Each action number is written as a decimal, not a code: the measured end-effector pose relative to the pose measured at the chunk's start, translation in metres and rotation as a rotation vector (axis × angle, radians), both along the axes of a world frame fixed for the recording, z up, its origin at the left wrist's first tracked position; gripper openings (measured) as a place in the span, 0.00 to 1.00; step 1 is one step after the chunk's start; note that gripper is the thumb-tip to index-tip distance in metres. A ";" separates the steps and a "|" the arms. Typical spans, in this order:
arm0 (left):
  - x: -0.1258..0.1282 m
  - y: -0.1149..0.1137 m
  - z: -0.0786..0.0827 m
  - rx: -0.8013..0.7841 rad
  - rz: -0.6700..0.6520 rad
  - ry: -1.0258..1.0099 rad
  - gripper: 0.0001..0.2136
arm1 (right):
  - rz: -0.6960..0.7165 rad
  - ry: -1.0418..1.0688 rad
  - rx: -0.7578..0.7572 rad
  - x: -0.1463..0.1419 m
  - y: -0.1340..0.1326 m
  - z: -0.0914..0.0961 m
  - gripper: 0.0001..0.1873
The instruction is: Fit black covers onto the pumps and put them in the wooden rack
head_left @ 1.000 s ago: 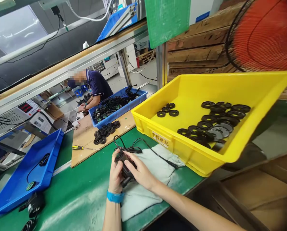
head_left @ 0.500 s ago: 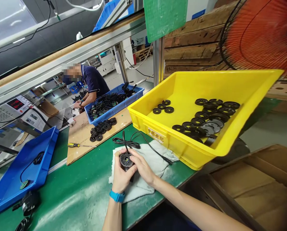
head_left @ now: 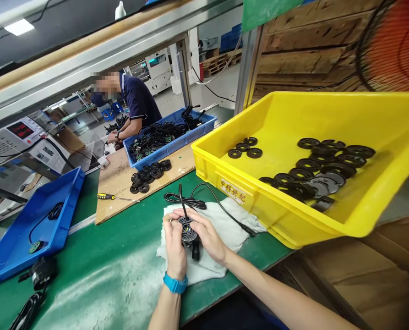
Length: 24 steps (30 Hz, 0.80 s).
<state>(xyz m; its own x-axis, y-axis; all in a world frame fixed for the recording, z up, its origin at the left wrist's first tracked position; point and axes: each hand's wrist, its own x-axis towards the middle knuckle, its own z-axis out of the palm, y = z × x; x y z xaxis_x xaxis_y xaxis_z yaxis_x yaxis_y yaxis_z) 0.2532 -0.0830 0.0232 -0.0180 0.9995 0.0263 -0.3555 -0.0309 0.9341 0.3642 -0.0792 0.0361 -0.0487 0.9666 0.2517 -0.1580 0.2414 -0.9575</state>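
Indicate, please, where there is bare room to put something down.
Free: green tabletop between the left blue tray and white cloth; yellow bin's floor between its two disc groups. Crowded: the cloth, where left hand and right hand hold a black device; the far blue tray, heaped with cables.

Black device (head_left: 189, 234) now patterned side up

Fingers (head_left: 203, 222) partly hide the black device (head_left: 189, 235), and picture edges crop the blurred fan (head_left: 398, 50).
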 end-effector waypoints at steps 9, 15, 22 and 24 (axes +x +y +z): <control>0.005 0.000 0.004 -0.005 0.033 -0.040 0.11 | 0.009 -0.034 0.025 0.001 0.003 -0.006 0.21; 0.003 0.003 0.007 0.037 0.081 0.014 0.12 | -0.040 -0.114 0.055 -0.004 0.001 -0.013 0.22; -0.003 0.010 0.002 0.096 0.023 0.001 0.11 | -0.124 -0.769 0.605 0.024 0.013 0.045 0.18; -0.003 0.012 -0.001 0.125 0.011 0.017 0.11 | 0.035 -0.959 0.692 0.034 0.024 0.070 0.15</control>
<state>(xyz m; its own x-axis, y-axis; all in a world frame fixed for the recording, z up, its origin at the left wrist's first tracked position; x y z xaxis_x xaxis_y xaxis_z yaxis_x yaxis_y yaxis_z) 0.2500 -0.0709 0.0223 -0.0269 0.9882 0.1509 -0.3383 -0.1510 0.9288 0.3977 -0.0550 0.1064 -0.5260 0.6337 0.5672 0.5375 0.7645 -0.3558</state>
